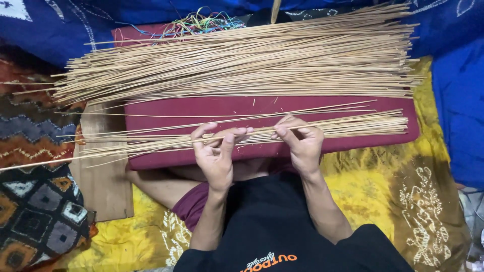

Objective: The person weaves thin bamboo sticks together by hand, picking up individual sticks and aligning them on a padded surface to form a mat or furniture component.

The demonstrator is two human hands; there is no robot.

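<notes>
A maroon cushion [201, 108] lies across my lap. On its far half rests a big heap of thin pale bamboo sticks [252, 60], all lying left to right. A smaller bundle of the same sticks [353, 125] runs along the near edge. My left hand [217, 153] pinches a few sticks from this bundle between thumb and fingers. My right hand [301, 142] grips the bundle a little to the right, fingers curled over it.
A tangle of coloured threads [201, 21] lies behind the cushion. A wooden board [103, 186] sticks out under the cushion at left. Yellow patterned cloth [403, 201] covers the floor at right, blue cloth [459, 100] beyond, patterned rugs [35, 201] at left.
</notes>
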